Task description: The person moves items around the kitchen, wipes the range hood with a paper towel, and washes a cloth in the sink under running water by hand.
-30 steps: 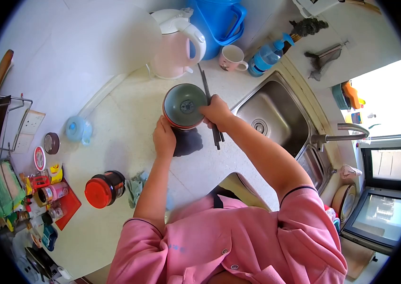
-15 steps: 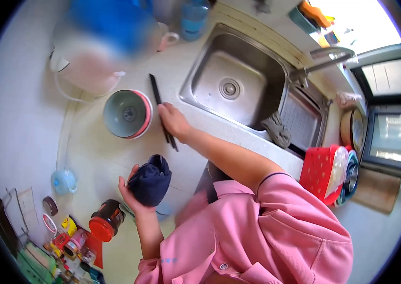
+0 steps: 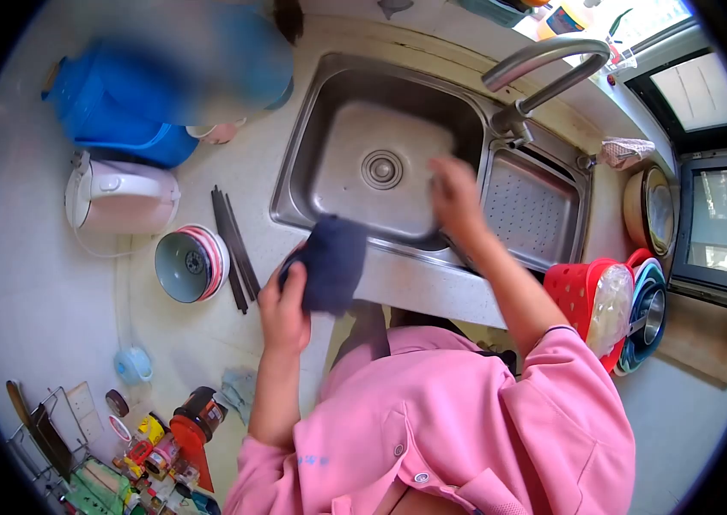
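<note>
Under both arms: pale worktop (image 3: 179, 343), with a steel sink (image 3: 337, 150) let into it, wide basin plus a smaller compartment (image 3: 531, 210) with a perforated floor. Blue container (image 3: 110, 99) stands at the far left. Pink-and-white kettle (image 3: 136, 208) just beside it, on the near side. Red basket (image 3: 568, 290) at the right, near the sink's end. Tap (image 3: 514, 114) rises behind the sink, spout arched toward the window side. Nested bowls (image 3: 183, 266) near the kettle, gray-green inside on the one showing, pink rims behind. Dark cloth (image 3: 335, 264) bunched up at the sink's near-left corner; can't tell if it touches the rim. Left hand (image 3: 284, 311) has it gripped, thumb up along the side. Right hand (image 3: 458, 199) over the divider side of the wide basin, motion-blurred, can't tell how open. Red-lidded jar (image 3: 200, 412) nearer the person, left side. Dark chopsticks (image 3: 234, 249) lie between bowls and sink.
</note>
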